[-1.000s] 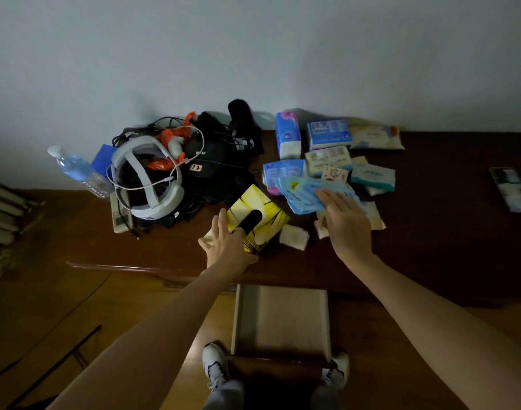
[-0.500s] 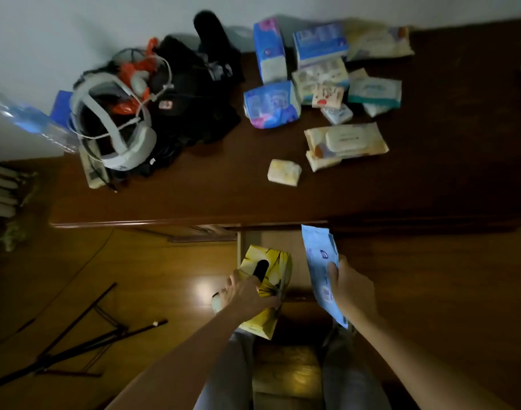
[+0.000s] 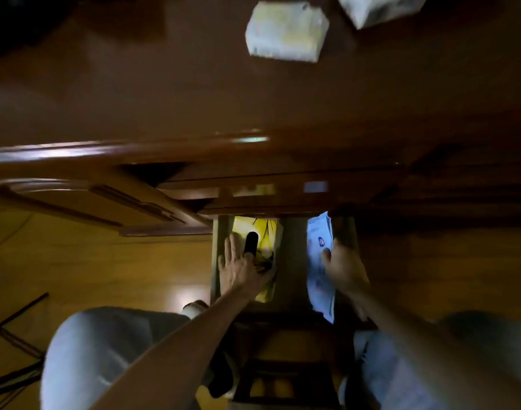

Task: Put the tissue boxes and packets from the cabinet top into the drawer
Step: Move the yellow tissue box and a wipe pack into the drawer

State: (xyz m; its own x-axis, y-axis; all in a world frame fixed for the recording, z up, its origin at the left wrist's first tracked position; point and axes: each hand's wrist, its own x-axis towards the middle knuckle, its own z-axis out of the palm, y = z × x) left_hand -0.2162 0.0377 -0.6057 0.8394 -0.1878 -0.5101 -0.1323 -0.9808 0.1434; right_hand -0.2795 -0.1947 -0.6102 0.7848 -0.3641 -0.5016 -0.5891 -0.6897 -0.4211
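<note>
Now down inside drawer (image 3: 291, 261), off counter (image 3: 164, 84): left hand (image 3: 241, 270) gripping yellow tissue box (image 3: 265, 241), right hand (image 3: 345, 267) gripping blue tissue packet (image 3: 318, 253). Release next; small packet (image 3: 285, 31) still up top.

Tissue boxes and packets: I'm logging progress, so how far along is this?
Nothing looks fully done. In hand: the left hand lowers the yellow tissue box into the open drawer, while the right hand brings in the blue packet. Left: at least two pale packets on the cabinet top.
</note>
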